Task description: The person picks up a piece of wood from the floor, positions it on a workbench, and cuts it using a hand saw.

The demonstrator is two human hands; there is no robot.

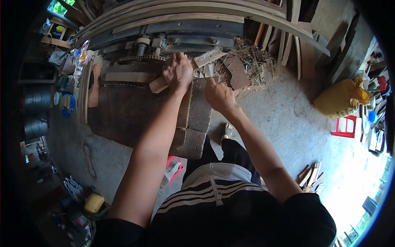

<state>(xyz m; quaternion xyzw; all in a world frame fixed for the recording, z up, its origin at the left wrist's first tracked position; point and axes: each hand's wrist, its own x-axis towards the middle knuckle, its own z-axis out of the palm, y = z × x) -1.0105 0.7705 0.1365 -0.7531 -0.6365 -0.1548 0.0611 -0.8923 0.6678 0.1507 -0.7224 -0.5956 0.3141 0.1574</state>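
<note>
My left hand (178, 75) is closed in a fist over the dark wooden bench. Out from under it, on the lower left, comes the end of a short wooden block (158, 85), which it seems to grip. Just to the right, my right hand (220, 95) is also closed, with the fingers curled in at the bench's right edge; what it holds is hidden. A pale wood piece (210, 57) lies beyond the two hands. Between them shows a small whitish scrap (201, 73). The bench top (123, 109) spreads out below my left forearm.
A chain (142, 58) and metal rollers sit at the back of the bench. Long planks (177, 17) cross behind. A brown board piece (236, 73) lies among shavings. On the right stand a yellow sack (339, 99) and a red stool (345, 126).
</note>
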